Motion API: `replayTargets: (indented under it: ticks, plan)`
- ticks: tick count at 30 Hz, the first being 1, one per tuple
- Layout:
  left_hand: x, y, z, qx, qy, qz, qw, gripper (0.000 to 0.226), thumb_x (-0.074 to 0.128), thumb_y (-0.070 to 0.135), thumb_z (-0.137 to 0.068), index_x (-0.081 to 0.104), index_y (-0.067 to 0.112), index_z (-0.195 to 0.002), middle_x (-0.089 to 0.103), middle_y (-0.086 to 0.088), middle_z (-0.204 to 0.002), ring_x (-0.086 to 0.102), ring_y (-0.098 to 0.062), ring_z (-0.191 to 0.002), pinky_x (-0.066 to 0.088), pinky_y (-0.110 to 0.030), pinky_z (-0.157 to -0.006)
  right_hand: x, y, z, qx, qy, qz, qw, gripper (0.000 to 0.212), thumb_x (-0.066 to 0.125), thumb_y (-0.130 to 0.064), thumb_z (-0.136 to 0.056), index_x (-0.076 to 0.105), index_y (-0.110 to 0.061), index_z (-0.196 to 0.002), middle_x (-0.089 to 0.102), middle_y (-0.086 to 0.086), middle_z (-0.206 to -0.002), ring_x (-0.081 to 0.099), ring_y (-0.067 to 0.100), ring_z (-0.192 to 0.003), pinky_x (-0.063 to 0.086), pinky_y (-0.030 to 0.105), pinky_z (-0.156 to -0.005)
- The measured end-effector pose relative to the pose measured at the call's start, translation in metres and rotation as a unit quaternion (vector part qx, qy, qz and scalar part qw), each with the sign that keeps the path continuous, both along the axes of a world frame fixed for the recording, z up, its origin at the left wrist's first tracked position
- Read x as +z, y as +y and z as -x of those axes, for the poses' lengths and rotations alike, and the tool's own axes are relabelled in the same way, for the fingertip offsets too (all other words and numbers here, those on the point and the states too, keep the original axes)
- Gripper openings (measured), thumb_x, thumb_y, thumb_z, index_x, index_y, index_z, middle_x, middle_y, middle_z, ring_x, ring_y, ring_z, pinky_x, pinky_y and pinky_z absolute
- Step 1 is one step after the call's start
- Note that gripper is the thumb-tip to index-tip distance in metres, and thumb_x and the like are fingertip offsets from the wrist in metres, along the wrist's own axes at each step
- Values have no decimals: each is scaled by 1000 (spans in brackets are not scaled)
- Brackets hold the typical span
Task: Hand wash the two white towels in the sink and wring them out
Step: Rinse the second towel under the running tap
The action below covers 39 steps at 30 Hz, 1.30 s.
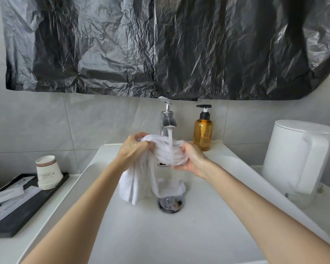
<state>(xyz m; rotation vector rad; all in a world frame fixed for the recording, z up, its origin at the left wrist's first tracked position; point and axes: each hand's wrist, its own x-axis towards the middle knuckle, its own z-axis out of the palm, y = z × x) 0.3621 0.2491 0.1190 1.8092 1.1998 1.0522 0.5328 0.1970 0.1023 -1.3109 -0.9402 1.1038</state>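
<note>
Holding a white towel [165, 152] under the tap [167, 121], left hand [133, 147] and right hand [193, 161] fingers clamping it, tail perhaps touching drain [171, 204].

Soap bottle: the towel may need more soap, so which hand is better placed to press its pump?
Probably right. The right hand lies just in front of the amber soap bottle; the left hand is across the faucet stream and grips the towel where it hangs down.
</note>
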Motion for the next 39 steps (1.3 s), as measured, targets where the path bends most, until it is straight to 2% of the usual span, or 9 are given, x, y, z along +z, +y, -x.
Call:
replayTargets:
  ticks: [4, 7, 12, 17, 21, 24, 29, 36, 39]
  plan:
    - [-16, -1, -9, -27, 39, 80, 996, 29, 59, 34, -65, 71, 28, -90, 71, 3, -91, 63, -18, -90, 49, -30, -83, -4, 0, -8, 29, -11, -10, 999, 18, 49, -21, -80, 65, -21, -88, 60, 8, -81, 58, 20, -62, 48, 26, -53]
    - [-19, -5, -14, -15, 7, 102, 995, 27, 57, 40, -65, 70, 22, -80, 72, -2, -93, 65, -24, -93, 49, -35, -86, -11, 3, -9, 55, -14, -68, 996, 36, 65, -35, -85, 55, -42, -118, 57, 0, -116, 60, 20, -90, 52, 30, -56]
    - [-22, -7, -15, -25, -38, 192, 980, 22, 57, 32, -80, 65, 13, -87, 69, -9, -90, 63, -24, -84, 44, -31, -72, -25, 12, 9, -5, -244, -101, 965, 70, 61, -75, -67, 51, -41, -127, 58, -11, -129, 58, 12, -114, 54, 37, -87]
    - [-24, -11, -18, -42, -39, 189, 980, 31, 60, 32, -78, 65, 18, -105, 69, -7, -98, 63, -22, -89, 43, -31, -74, -19, 17, 15, -73, -308, -145, 938, 60, 44, -74, -78, 69, -30, -111, 68, -8, -115, 60, 13, -109, 47, 35, -97]
    - [-35, -12, -29, -70, -91, 75, 991, 47, 47, 51, -91, 42, 44, -136, 57, 9, -117, 50, -14, -110, 37, -33, -94, -16, 18, 19, -117, -211, -102, 965, 55, 46, -77, -70, 67, -37, -101, 68, -10, -105, 64, 13, -96, 57, 37, -81]
    - [-43, -19, -41, -69, -115, 67, 989, 60, 33, 77, -85, 51, 42, -130, 61, 10, -123, 54, -14, -117, 38, -39, -105, -17, 15, 25, -109, -220, -91, 965, 45, 36, -74, -86, 59, -38, -100, 62, -14, -99, 60, 7, -92, 55, 29, -69]
    - [-42, -30, -57, 64, -43, 51, 996, 51, 24, 63, -97, 49, 25, -118, 63, 1, -96, 55, -25, -94, 36, -35, -79, -33, 20, 35, -172, -216, -87, 957, 44, 36, -67, -90, 62, -33, -98, 65, -10, -101, 60, 18, -103, 47, 41, -96]
    - [-37, -24, -60, 73, 25, 40, 996, 49, 35, 64, -80, 61, 22, -76, 62, 4, -82, 60, -27, -88, 47, -37, -81, -38, 19, 27, -207, -201, -58, 956, 47, 42, -55, -95, 68, -21, -75, 68, -1, -84, 60, 27, -96, 50, 39, -89]
    - [-36, -20, -60, 94, 112, 19, 989, 50, 34, 57, -90, 67, 20, -98, 63, -5, -100, 57, -35, -103, 43, -38, -85, -38, 20, 21, -205, -273, -62, 938, 49, 39, -47, -98, 64, -14, -71, 69, 13, -90, 60, 35, -95, 49, 38, -83]
